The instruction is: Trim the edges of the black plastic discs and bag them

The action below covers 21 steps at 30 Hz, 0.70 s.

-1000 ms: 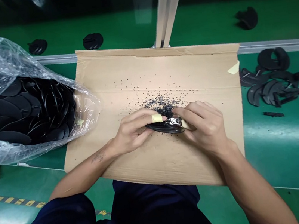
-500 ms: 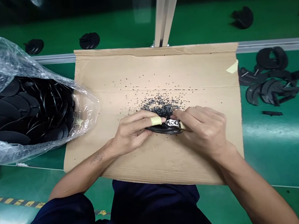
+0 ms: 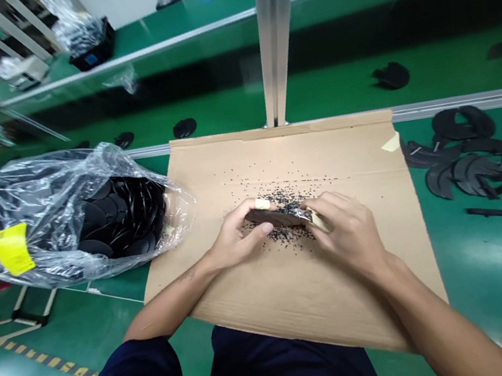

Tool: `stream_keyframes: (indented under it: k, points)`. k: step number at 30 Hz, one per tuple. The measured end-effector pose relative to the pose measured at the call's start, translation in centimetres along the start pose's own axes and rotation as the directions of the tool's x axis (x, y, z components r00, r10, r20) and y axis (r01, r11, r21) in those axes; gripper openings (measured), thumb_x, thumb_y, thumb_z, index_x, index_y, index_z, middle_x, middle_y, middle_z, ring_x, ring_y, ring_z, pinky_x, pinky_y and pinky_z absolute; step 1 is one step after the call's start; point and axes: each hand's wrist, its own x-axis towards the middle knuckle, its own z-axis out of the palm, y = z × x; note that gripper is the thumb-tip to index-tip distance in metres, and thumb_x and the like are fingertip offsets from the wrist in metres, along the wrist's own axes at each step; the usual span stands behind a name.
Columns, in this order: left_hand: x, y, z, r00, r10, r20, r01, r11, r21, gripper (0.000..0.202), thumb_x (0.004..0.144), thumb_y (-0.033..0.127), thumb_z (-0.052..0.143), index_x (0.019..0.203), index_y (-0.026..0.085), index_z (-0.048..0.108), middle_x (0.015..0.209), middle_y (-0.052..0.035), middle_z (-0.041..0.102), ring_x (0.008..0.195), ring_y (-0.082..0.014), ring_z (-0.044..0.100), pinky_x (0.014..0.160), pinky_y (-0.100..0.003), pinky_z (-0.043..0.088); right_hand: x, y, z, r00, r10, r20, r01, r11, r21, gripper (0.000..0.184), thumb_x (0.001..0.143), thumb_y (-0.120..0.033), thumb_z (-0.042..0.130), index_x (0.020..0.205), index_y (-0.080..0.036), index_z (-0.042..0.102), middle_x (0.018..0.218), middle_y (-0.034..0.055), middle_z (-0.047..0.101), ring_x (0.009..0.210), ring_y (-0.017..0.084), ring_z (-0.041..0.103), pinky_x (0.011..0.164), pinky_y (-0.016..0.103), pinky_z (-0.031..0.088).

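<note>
Clamping piece: black moulded piece [image 3: 274, 216], mid-frame, above cardboard sheet [image 3: 298, 307]
Left hand [image 3: 235, 238]: fingers curling together, gripping left end
Right hand [image 3: 346, 233]: fingers pressing together on right end, beside black granules [image 3: 291, 233]

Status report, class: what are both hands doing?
Left hand, right hand gripping black curved piece. Black granules scattered on cardboard sheet.
</note>
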Motion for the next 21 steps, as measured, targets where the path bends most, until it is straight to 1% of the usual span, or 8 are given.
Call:
stream_keyframes:
  k: [3, 6, 9, 12, 14, 16, 18, 21]
  points:
    - [0.6, 0.3, 0.0, 0.994, 0.105, 0.029, -0.108, 0.990, 0.090, 0.020, 0.096, 0.020, 0.063, 0.115, 0.018, 0.065, 0.106, -0.0069, 0.070, 0.102, -0.0157, 0.067, 0.091, -0.030, 0.055, 0.1, -0.6, 0.1, 0.997, 0.059, -0.053, -0.050, 0.987, 0.155, 0.015, 0.092, -0.018, 0.054, 0.094, -0.018, 0.069, 0.075, 0.0032, 0.064, 0.066, 0.016, 0.055, 0.060, 0.029, 0.041]
    - [0.7, 0.8, 0.2, 0.987, 0.149, 0.065, -0.157, 0.975, 0.156, 0.020, 0.094, 0.014, 0.061, 0.113, 0.018, 0.066, 0.105, -0.0065, 0.069, 0.100, -0.0157, 0.065, 0.089, -0.030, 0.054, 0.2, -1.3, -0.1, 0.976, 0.207, -0.072, -0.168, 0.917, 0.362, 0.013, 0.095, -0.026, 0.059, 0.088, -0.018, 0.066, 0.073, 0.0014, 0.062, 0.064, 0.014, 0.053, 0.060, 0.028, 0.040]
    - [0.8, 1.3, 0.3, 0.982, 0.164, 0.097, -0.180, 0.965, 0.189, 0.020, 0.093, 0.012, 0.061, 0.112, 0.018, 0.066, 0.103, -0.0059, 0.069, 0.098, -0.0158, 0.064, 0.087, -0.030, 0.053, 0.4, -1.7, -0.5, 0.944, 0.328, 0.009, -0.276, 0.778, 0.564, 0.017, 0.094, -0.033, 0.062, 0.086, -0.018, 0.065, 0.075, 0.0008, 0.061, 0.067, 0.014, 0.054, 0.062, 0.028, 0.041]
    - [0.8, 1.7, 0.6, 0.981, 0.146, 0.130, -0.172, 0.961, 0.216, 0.020, 0.095, 0.018, 0.063, 0.115, 0.019, 0.066, 0.104, -0.0060, 0.069, 0.098, -0.0161, 0.064, 0.088, -0.031, 0.052, 0.6, -1.7, -1.0, 0.935, 0.331, 0.131, -0.325, 0.645, 0.692, 0.019, 0.092, -0.034, 0.064, 0.083, -0.017, 0.064, 0.074, -0.0007, 0.059, 0.067, 0.013, 0.052, 0.063, 0.028, 0.041]
    - [1.0, 1.8, 0.6, 0.987, 0.091, 0.134, -0.120, 0.967, 0.223, 0.022, 0.097, 0.026, 0.063, 0.117, 0.019, 0.064, 0.107, -0.0070, 0.070, 0.100, -0.0169, 0.065, 0.090, -0.032, 0.053, 0.7, -1.6, -1.2, 0.929, 0.327, 0.171, -0.348, 0.621, 0.702, 0.020, 0.092, -0.034, 0.063, 0.082, -0.017, 0.063, 0.072, -0.0019, 0.057, 0.065, 0.012, 0.049, 0.061, 0.027, 0.039]
    - [1.4, 1.8, 0.3, 0.994, 0.027, 0.109, -0.050, 0.974, 0.221, 0.026, 0.101, 0.036, 0.058, 0.118, 0.018, 0.063, 0.108, -0.0082, 0.070, 0.101, -0.0175, 0.066, 0.090, -0.032, 0.055, 0.7, -1.4, -1.2, 0.921, 0.349, 0.175, -0.370, 0.638, 0.675, 0.021, 0.094, -0.035, 0.061, 0.082, -0.018, 0.063, 0.070, -0.0024, 0.055, 0.064, 0.012, 0.048, 0.060, 0.027, 0.038]
    - [2.3, 1.5, -0.5, 0.997, -0.017, 0.076, -0.001, 0.973, 0.229, 0.034, 0.105, 0.044, 0.046, 0.115, 0.017, 0.064, 0.104, -0.0080, 0.071, 0.096, -0.0169, 0.068, 0.085, -0.031, 0.056, 0.6, -1.1, -1.0, 0.923, 0.360, 0.133, -0.363, 0.702, 0.613, 0.021, 0.096, -0.035, 0.059, 0.084, -0.018, 0.062, 0.071, -0.0017, 0.056, 0.064, 0.013, 0.050, 0.060, 0.028, 0.038]
    - [5.1, 0.5, -2.9, 1.000, -0.005, 0.014, 0.001, 0.951, 0.308, 0.042, 0.108, 0.047, 0.035, 0.112, 0.017, 0.064, 0.101, -0.0076, 0.073, 0.093, -0.0163, 0.069, 0.083, -0.031, 0.057, 0.3, -0.5, -0.3, 0.971, 0.239, 0.006, -0.228, 0.919, 0.321, 0.015, 0.095, -0.029, 0.058, 0.087, -0.017, 0.063, 0.077, 0.0028, 0.063, 0.070, 0.017, 0.056, 0.064, 0.030, 0.039]
